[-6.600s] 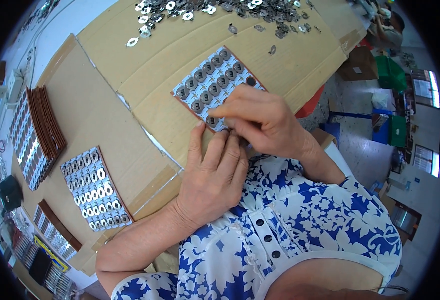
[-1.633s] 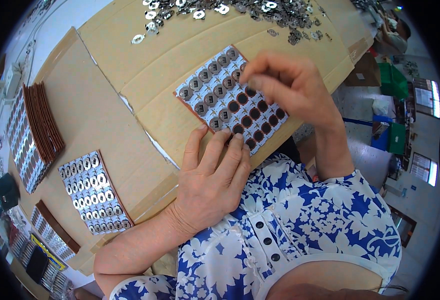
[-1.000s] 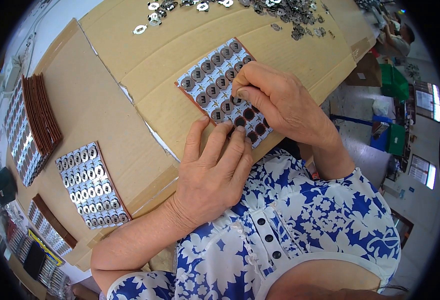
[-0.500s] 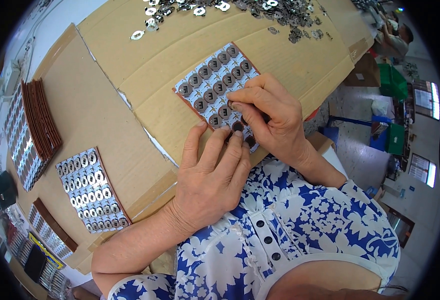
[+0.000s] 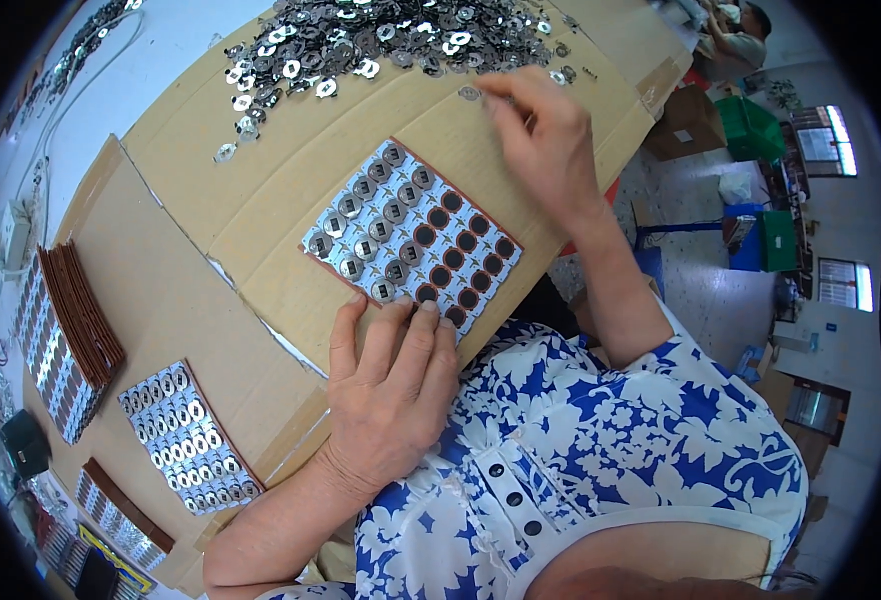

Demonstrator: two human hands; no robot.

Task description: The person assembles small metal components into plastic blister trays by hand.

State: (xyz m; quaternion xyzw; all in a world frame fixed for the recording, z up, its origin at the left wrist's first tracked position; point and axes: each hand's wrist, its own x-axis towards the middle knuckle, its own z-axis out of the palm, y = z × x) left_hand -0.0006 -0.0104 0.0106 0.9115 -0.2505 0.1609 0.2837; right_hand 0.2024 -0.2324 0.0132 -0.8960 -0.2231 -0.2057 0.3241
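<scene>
One left hand (image 5: 386, 390) lies spread on the near edge of a white panel (image 5: 414, 241) mid-table, well apart from the right hand (image 5: 546, 142), which curls just beside a loose clip (image 5: 470, 93) farther off; I can't tell if it's gripped. Fifteen clips (image 5: 366, 248) sit on the panel. The far heap (image 5: 401, 35) is uncountable, partly cut off. Brown cardboard (image 5: 251, 195) covers much of the table (image 5: 156, 65); two green bins (image 5: 749, 128) stand right.

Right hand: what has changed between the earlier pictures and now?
The right hand has moved forward from the panel to a loose clip by the pile; contact is unclear. It let go of a clip, now third in the partly filled row. The left hand stays on the panel's near edge.
</scene>
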